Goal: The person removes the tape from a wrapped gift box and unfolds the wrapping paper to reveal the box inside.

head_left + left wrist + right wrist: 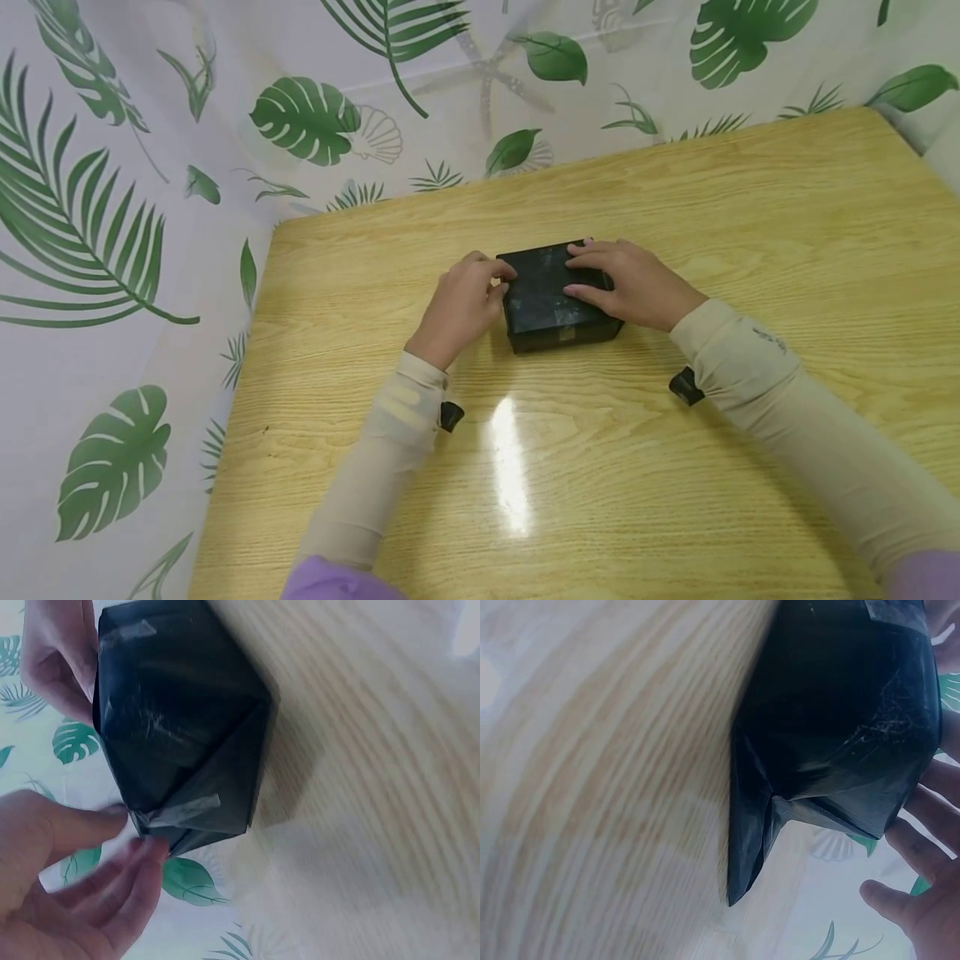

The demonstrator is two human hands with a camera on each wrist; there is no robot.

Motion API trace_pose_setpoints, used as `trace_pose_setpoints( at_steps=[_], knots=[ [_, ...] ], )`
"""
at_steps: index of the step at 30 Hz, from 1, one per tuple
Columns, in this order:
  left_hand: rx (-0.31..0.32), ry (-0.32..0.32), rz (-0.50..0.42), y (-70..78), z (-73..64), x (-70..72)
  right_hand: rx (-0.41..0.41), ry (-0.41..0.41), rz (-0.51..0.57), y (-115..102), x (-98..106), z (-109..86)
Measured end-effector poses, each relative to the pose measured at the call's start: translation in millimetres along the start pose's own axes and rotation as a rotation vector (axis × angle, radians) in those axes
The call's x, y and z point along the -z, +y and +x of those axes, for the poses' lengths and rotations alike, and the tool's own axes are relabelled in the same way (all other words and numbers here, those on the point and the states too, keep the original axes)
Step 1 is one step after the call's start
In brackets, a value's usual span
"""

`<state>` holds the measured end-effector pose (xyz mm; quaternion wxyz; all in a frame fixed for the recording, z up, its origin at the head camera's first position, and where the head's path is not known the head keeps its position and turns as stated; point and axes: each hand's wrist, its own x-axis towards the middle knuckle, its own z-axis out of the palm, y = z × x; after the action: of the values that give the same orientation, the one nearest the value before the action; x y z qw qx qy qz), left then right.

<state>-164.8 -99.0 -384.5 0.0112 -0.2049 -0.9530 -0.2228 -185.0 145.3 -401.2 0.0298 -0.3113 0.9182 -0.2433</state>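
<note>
A box wrapped in glossy black plastic (551,287) lies on the wooden table between both hands. At its left end, the left hand (463,304) has thumb and curled fingers pinching the upper edge. There the wrap is folded into a slanted flap, held by a strip of clear tape (184,811). The right hand (633,283) rests on the top near the right end, its fingers spread and fairly straight. In the right wrist view, a loose end of the wrap (754,840) sticks out from that end, creased inward at the middle.
The wood-grain table (600,467) extends around the box. A white cloth with green leaves (307,121) hangs behind and to the left of it. Small black devices (686,386) are strapped at both wrists, over the beige sleeves.
</note>
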Motion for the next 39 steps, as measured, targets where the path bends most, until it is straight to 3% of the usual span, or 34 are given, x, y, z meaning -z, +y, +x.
trace_pose_setpoints(
  at_steps=[7, 12, 25, 39],
  knots=[
    [-0.067, -0.121, -0.005, -10.2, 8.1, 4.6, -0.009, -0.01, 0.001, -1, 1, -0.3],
    [-0.122, -0.174, 0.002, -16.6, 12.4, 10.1, -0.002, -0.004, 0.002, -1, 1, 0.1],
    [-0.268, -0.173, 0.012, -23.2, 23.4, 15.5, -0.005, 0.0, 0.003, -2, 2, 0.0],
    [-0.324, -0.103, -0.055, -37.6, 19.4, 1.3, 0.008, 0.025, 0.023, 2, -1, -0.6]
  ],
)
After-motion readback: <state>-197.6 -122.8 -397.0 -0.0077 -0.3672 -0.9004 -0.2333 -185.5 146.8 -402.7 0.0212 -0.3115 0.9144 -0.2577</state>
